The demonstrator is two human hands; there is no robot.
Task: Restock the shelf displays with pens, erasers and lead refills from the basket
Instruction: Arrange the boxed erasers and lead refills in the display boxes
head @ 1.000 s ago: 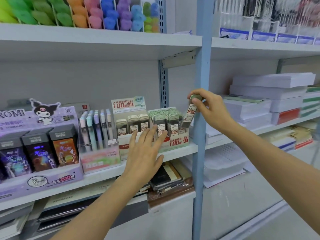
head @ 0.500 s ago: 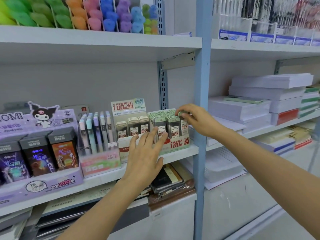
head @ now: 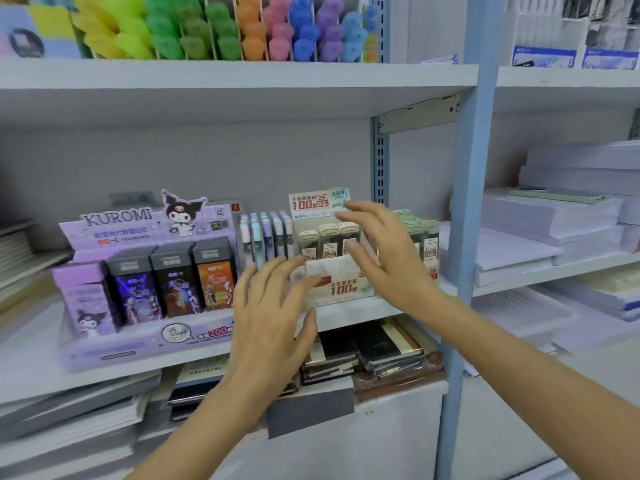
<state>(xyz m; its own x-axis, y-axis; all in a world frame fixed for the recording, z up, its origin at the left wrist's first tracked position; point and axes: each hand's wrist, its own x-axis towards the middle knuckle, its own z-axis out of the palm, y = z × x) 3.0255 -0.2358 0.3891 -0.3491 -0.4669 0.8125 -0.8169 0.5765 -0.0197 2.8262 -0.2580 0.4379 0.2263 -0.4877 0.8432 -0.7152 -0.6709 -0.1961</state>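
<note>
Since half a second ago the right hand (head: 388, 258) has left the green-capped refills (head: 420, 237) at the right end of the shelf (head: 346, 315) and swung left, empty. It now spreads in front of the white-capped lead refill box (head: 332, 268). The left hand (head: 273, 306) has stayed low at the box's front left corner. Both grips are wide, fingers splayed, holding nothing. The box sits between the two hands, its long side running left to right along the shelf edge, with the refills standing upright in it. The right hand is nearer its top row and the left nearer its base, so a two-handed squaring or pull looks likely.
</note>
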